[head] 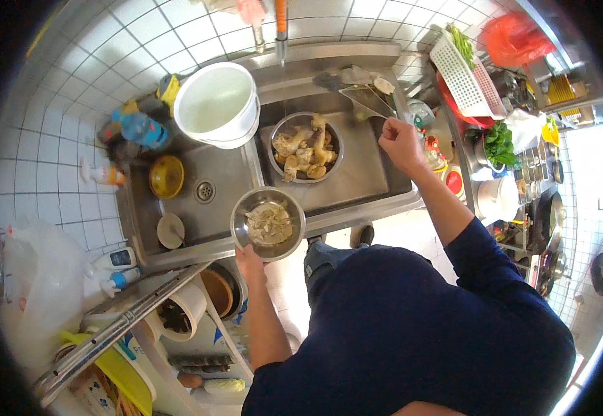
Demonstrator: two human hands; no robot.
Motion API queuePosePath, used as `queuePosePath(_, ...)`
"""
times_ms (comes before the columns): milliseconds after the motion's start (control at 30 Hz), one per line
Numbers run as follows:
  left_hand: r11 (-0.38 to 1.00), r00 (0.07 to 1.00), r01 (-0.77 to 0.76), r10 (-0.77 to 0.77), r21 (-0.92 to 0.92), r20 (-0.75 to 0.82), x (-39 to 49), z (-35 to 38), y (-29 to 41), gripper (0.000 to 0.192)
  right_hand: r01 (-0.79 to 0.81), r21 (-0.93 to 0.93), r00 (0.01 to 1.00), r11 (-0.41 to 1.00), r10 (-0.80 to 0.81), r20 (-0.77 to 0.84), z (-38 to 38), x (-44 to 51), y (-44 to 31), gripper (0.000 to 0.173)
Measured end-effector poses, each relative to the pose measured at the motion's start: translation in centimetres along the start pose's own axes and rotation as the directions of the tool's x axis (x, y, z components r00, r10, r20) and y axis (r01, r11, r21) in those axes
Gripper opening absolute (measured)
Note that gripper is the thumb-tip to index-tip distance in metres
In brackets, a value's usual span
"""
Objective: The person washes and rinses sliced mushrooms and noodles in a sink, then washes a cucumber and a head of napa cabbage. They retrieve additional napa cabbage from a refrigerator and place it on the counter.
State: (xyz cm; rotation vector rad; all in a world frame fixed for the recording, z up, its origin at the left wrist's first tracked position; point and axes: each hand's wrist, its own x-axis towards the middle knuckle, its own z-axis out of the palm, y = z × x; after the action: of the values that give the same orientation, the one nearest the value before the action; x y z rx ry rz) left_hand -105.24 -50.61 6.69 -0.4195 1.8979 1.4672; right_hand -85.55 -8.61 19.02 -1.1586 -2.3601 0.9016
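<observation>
My left hand [252, 265] grips the near rim of a stainless steel bowl [237, 221], held over the sink's front edge. Pale, thin food pieces [269, 222] lie in the bottom of this bowl. Over the right basin, my right hand [401, 145] has its fingers curled; whether anything is between them is hidden. Just beyond its knuckles is a triangular corner strainer [366, 104] with a thin rim. Inside the right basin sits a larger metal bowl [340, 161] containing several pieces of cooked-looking poultry [306, 148], some with bone.
A white bucket [249, 130] of liquid stands behind the left basin [228, 208]. That basin contains a yellow bowl [166, 177] and a pale round dish [170, 230]. At right are a white perforated basket [460, 78] and leafy greens [499, 144]. A metal rail [124, 317] crosses lower left.
</observation>
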Motion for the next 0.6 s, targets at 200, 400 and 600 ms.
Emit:
queuePosePath(200, 0.970, 0.988, 0.144, -0.128, 0.198, -0.089, 2.2, -1.5, -0.7, 0.062, 0.347, -0.254, 0.820, 0.903, -0.160, 0.550, 4.0, -5.5, 13.2, 0.077)
queuePosePath(400, 0.867, 0.870, -0.256, 0.400, 0.426, -0.290, 0.2, -0.1, 0.5, 0.059, -0.047, 0.025, 0.993, 0.999, 0.044, 0.108, -0.9, -8.2, 14.3, 0.016)
queuePosePath(600, -0.112, 0.024, -0.519, 0.989, 0.847, 0.146, -9.3, 12.3, 2.5, 0.048, 0.012, 0.037, 0.996, 0.999, -0.008, -0.094, -9.0, -11.5, 20.9, 0.055)
